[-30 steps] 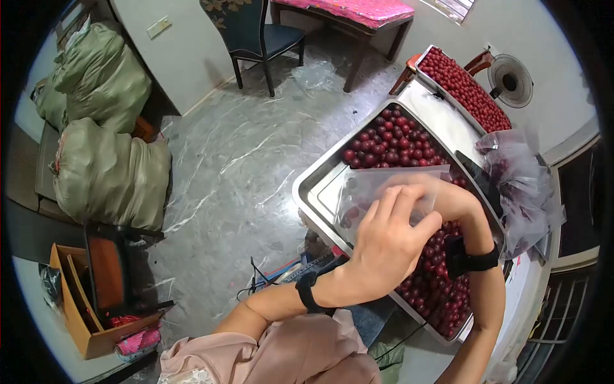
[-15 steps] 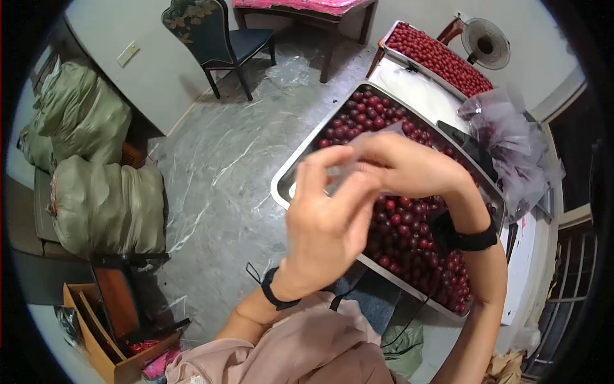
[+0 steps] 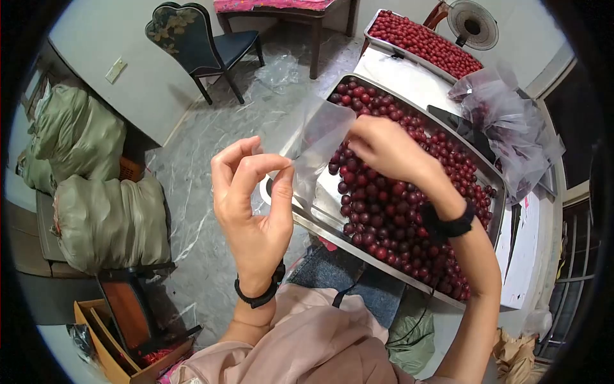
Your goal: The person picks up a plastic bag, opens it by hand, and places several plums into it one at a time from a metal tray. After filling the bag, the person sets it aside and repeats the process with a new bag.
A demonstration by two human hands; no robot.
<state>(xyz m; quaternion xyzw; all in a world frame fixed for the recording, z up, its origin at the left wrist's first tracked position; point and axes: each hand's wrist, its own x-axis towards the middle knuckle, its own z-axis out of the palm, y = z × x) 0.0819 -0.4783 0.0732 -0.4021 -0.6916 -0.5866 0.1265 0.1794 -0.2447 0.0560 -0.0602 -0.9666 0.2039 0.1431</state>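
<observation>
We've got a clear plastic bag (image 3: 316, 137) up betw. our two hands, over the bare end of the metal tray (image 3: 330, 203). L hand (image 3: 252, 198): thumb & index tips meet on the bag's near edge, other fingers loosely bent. R hand (image 3: 393, 150): fingers half curled at the bag's far edge, abt. where it overlaps the dark red fruit (image 3: 390, 211); can't tell how firm that hold is, fingertips hidden.

Bag looks flat & thin, so prob. v. light, floppy, a bit slippery, w/ layers apt to cling. Best hold we'd say: thumb & fingertip on the rim, one layer per hand; can't tell which edge is the mouth. Fruit looks smooth & round: likely to roll, could bruise if squeezed, so cup it loosely. More clear bags (image 3: 505, 128) sit bunched at the tray's far R side.
</observation>
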